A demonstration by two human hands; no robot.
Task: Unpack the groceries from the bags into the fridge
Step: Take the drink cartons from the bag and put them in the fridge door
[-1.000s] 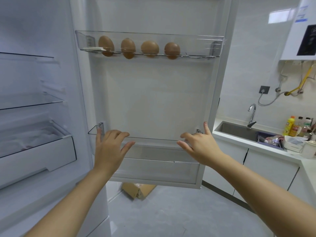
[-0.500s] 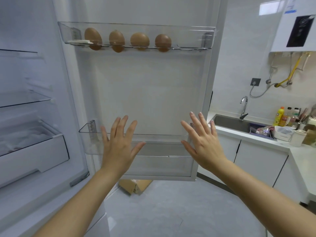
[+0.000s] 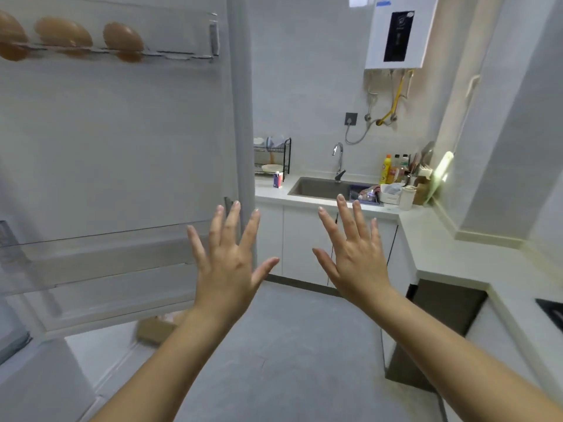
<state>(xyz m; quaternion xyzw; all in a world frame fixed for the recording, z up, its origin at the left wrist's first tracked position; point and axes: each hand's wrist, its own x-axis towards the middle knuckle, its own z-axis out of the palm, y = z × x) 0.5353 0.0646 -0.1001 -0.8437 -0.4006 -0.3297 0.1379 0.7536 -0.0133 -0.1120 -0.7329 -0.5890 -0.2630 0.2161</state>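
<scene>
Kitchen sink (image 3: 320, 189) beyond right hand (image 3: 357, 264); fridge door (image 3: 122, 147) beside spread left hand (image 3: 228, 269).

1. Fridge door (image 3: 122, 147) stands open at far left; its inner face and right edge wall off that side.
2. Top door shelf (image 3: 182, 35): eggs (image 3: 123, 38) in a row, with free room at its right end.
3. Lower door shelf (image 3: 106, 257): open from above, blurred.
4. Floor (image 3: 289, 345): a grey strip runs from near to the far cabinets and is the widest lane.
5. Cardboard box (image 3: 155, 330) sits on the floor under the door's lower edge, blocking low left.
6. Desk (image 3: 457, 254) bounds the far and right sides. The sink (image 3: 320, 187) is sunk into it, bottles (image 3: 393, 169) crowd the far corner, and a dish rack (image 3: 272, 156) stands near the door edge.
7. Left hand (image 3: 227, 269) and right hand (image 3: 356, 263) are raised and spread, with a gap between them. The left fingers (image 3: 233, 220) overlap the door edge; whether they touch it cannot be told.
</scene>
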